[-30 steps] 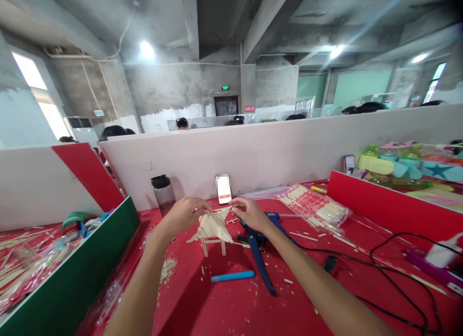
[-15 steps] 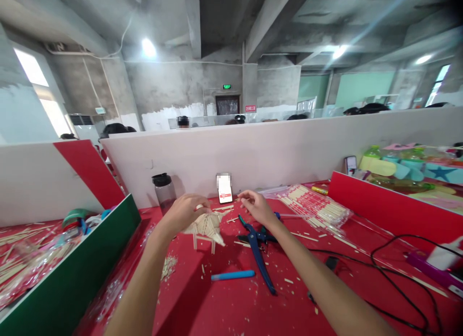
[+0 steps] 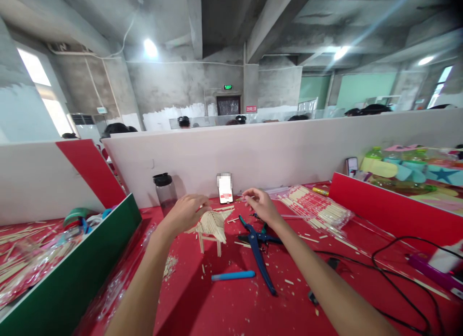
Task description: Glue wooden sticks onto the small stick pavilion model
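Observation:
My left hand [image 3: 186, 213] has its fingers closed on the top of a small pavilion model [image 3: 214, 226] built from pale wooden sticks. The model has a pointed, flared roof and thin legs. To the right of it, my right hand [image 3: 263, 205] is raised with thumb and fingertips pinched together; whatever they grip is too small to make out. Below that hand lie blue-handled cutting pliers [image 3: 259, 259], partly over another dark tool. A light blue pen [image 3: 233, 275] rests on the red tabletop [image 3: 202, 309] nearer to me.
A phone [image 3: 225, 190] leans against the white partition [image 3: 275, 152], and a dark-lidded bottle [image 3: 164, 191] stands left of it. Bundled sticks [image 3: 318, 208] in plastic lie right, near black cables [image 3: 390, 273]. Green [image 3: 83, 263] and red [image 3: 390, 201] dividers flank the workspace. Stick scraps are scattered about.
The pavilion model has shifted slightly right and tilted, showing more of its legs. My right hand has moved a little to the right, still pinched.

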`<act>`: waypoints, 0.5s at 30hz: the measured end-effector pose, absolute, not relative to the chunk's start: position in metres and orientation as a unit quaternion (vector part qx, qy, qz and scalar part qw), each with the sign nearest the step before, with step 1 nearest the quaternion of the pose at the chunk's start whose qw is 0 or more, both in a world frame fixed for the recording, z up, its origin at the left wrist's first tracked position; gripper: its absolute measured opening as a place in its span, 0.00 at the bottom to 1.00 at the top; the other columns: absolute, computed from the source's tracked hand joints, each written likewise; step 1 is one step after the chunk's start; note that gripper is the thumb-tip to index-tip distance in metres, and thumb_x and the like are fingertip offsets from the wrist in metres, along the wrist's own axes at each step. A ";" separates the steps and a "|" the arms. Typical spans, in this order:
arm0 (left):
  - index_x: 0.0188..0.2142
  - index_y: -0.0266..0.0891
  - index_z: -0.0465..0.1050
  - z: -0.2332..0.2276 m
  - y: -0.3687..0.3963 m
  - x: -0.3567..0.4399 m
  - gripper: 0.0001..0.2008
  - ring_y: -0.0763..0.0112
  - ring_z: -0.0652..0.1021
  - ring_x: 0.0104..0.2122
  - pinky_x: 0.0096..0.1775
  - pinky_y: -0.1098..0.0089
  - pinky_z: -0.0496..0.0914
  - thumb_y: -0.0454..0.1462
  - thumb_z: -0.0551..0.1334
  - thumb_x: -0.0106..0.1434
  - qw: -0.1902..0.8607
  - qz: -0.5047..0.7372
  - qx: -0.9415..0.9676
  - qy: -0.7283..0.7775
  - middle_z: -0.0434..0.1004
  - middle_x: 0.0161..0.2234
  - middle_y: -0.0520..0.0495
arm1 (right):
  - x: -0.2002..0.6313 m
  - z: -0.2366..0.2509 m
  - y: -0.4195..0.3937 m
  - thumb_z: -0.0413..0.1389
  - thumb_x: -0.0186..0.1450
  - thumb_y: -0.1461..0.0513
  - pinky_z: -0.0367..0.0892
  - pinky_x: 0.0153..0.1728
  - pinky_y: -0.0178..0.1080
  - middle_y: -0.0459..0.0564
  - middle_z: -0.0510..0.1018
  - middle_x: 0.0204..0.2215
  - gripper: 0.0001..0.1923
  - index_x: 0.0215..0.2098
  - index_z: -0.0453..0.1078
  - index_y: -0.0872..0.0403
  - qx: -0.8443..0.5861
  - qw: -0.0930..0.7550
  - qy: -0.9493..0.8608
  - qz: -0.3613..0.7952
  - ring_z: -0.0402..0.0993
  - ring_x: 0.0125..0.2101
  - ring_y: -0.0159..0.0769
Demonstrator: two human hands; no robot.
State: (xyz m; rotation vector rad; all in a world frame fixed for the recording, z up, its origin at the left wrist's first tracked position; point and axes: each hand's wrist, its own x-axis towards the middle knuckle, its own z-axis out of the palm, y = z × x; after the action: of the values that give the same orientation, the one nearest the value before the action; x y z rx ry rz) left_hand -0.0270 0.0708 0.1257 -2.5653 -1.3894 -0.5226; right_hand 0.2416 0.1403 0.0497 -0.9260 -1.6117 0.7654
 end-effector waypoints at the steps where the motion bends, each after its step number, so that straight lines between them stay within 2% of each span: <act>1: 0.36 0.41 0.75 0.126 0.070 -0.027 0.13 0.62 0.78 0.37 0.39 0.67 0.66 0.41 0.54 0.71 0.092 -0.172 -0.863 -0.467 0.81 0.36 0.46 | 0.242 0.050 0.140 0.54 0.62 0.57 0.68 0.22 0.32 0.48 0.78 0.30 0.10 0.37 0.71 0.54 -0.390 0.536 -0.677 0.319 0.72 0.25 0.32; 15: 0.36 0.43 0.74 0.136 0.063 -0.031 0.14 0.67 0.77 0.32 0.33 0.71 0.64 0.37 0.50 0.69 0.031 -0.157 -0.860 -0.485 0.81 0.35 0.47 | 0.246 0.050 0.142 0.55 0.62 0.57 0.67 0.21 0.31 0.46 0.76 0.27 0.10 0.37 0.71 0.53 -0.395 0.534 -0.673 0.326 0.73 0.25 0.33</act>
State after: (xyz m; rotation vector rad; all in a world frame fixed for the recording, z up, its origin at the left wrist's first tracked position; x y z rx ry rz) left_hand -0.0314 0.0626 0.1355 -2.6491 -1.4954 -0.4830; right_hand 0.2456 0.1422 0.0496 -0.9406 -1.6047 0.7762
